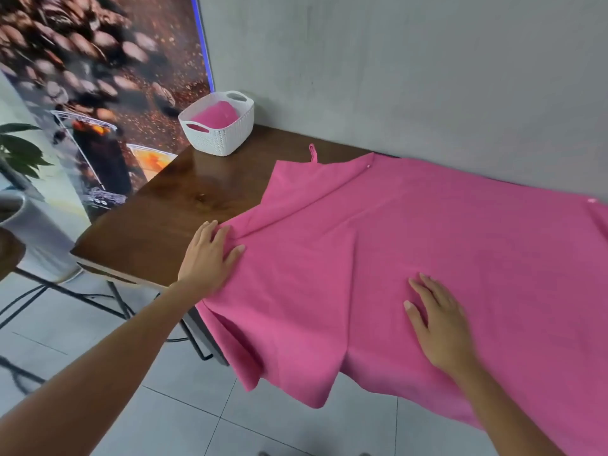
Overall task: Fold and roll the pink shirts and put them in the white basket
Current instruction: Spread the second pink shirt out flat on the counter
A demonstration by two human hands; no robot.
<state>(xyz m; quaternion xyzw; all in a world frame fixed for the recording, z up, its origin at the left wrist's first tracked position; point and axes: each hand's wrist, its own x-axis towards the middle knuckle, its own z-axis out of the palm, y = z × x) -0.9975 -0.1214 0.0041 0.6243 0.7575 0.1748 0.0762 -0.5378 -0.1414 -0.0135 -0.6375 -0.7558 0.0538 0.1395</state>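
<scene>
A soft pink shirt (411,245) lies spread over the glossy wooden bench (184,205), its hem hanging off the near edge. The left hand (207,258) and right hand (441,327) press it with flat, straight fingers, gripping nothing. The woven-look white basket (218,133) at the far corner holds another rolled pink shirt (215,116).

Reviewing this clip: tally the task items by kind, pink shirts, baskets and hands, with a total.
Pink shirts: 2, the spread shirt on the table and the rolled shirt in the basket
White basket: 1
Hands: 2, left hand, right hand
Total: 5

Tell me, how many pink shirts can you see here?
2: one pink shirt spread on the wooden table under both hands, and one rolled shirt in the white basket. More may lie hidden beneath it.
</scene>
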